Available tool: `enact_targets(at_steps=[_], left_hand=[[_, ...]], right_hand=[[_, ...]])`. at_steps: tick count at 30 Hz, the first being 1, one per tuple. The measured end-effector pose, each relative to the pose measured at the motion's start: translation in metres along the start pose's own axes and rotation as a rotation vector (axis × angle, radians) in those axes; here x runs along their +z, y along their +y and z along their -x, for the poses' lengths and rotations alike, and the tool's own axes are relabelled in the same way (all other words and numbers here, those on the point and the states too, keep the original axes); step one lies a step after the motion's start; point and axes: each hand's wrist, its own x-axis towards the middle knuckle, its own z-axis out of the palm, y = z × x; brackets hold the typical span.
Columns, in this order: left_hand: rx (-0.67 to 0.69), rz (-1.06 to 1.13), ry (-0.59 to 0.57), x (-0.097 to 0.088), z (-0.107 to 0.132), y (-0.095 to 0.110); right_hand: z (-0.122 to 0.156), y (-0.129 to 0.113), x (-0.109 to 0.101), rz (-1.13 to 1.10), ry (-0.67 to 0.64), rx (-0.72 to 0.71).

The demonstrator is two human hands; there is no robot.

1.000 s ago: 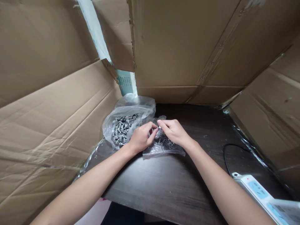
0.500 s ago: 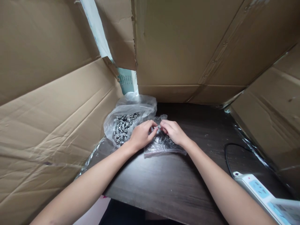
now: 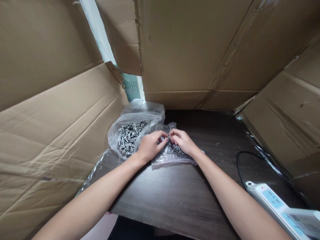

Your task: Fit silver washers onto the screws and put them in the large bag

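My left hand (image 3: pixel 150 145) pinches a small metal bolt (image 3: pixel 166 137) between thumb and fingers, so most of it is covered. Touching its right end are the closed fingertips of my right hand (image 3: pixel 183 141); whatever small part they hold is hidden. Both hands meet just above a flat clear plastic bag (image 3: pixel 160 161) with small metal rings or nuts (image 3: pixel 176 147) and other shiny hardware on it. Left of my left hand, an opened clear bag (image 3: pixel 113 135) contains many loose bolts (image 3: pixel 128 137).
Cardboard panels (image 3: pixel 200 50) wall in the dark wooden table (image 3: pixel 170 196) at the back and both sides. A white power strip (image 3: pixel 268 196) lies at the right front, its black cable (image 3: pixel 238 166) curving behind it. Clear tape (image 3: pixel 273 166) runs along the right edge.
The view has shifted slightly. My fingertips have drawn closer together around the bolt, which shows less than before. My right fingers have curled a little further in.
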Motion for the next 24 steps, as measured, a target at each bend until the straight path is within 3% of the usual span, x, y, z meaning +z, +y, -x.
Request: enact_targets(at_steps=[5,14,19,24], left_hand=[[0.016,-0.045,0.039,0.0029,-0.0006,0.0021],[-0.095,-0.018,-0.048,0.0011,-0.0018,0.0011],[-0.07,-0.047,-0.092,-0.0007,-0.0027,0.0064],[-0.016,-0.072,-0.047,0.0005,-0.0027,0.0062]], right_hand=[[-0.0005,0.0011,-0.0005,0.037,-0.021,-0.011],[-0.0027,0.007,0.0035,0.071,0.065,-0.02],[-0.0022,0.0054,0.0052,0.125,0.077,-0.045],[-0.0008,0.0035,0.005,0.158,0.062,-0.046]])
